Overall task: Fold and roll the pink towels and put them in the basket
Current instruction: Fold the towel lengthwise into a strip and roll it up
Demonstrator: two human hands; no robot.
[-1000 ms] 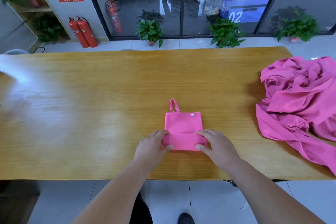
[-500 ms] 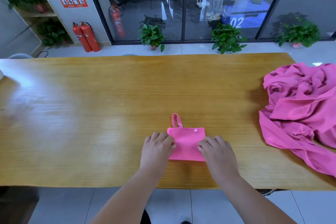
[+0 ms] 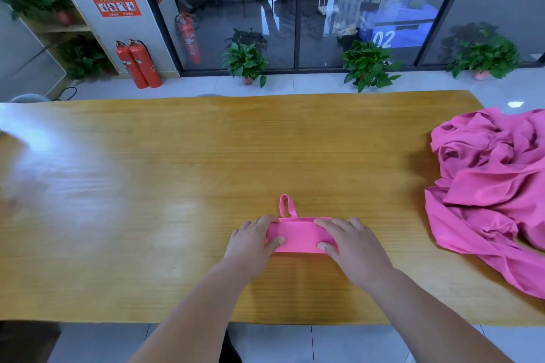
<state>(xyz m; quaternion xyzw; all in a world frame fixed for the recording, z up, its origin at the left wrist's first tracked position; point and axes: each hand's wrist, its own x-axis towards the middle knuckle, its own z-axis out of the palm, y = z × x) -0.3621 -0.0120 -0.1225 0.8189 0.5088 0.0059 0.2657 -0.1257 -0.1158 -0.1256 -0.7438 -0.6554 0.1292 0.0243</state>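
A small pink towel (image 3: 298, 234) lies rolled into a short roll on the wooden table (image 3: 177, 186), near its front edge. A pink loop (image 3: 286, 206) sticks out from the roll's far side. My left hand (image 3: 253, 242) grips the roll's left end, thumb in front and fingers over the top. My right hand (image 3: 351, 242) grips its right end the same way. A heap of crumpled pink towels (image 3: 495, 186) lies at the table's right end. No basket is in view.
Behind the table's far edge is tiled floor with potted plants (image 3: 246, 63), red fire extinguishers (image 3: 137, 65) and a glass wall. The table's front edge is close to my body.
The folded towel has been rolled away from me: the flat part with the snap button has disappeared into the roll, and both hands have moved forward with it.
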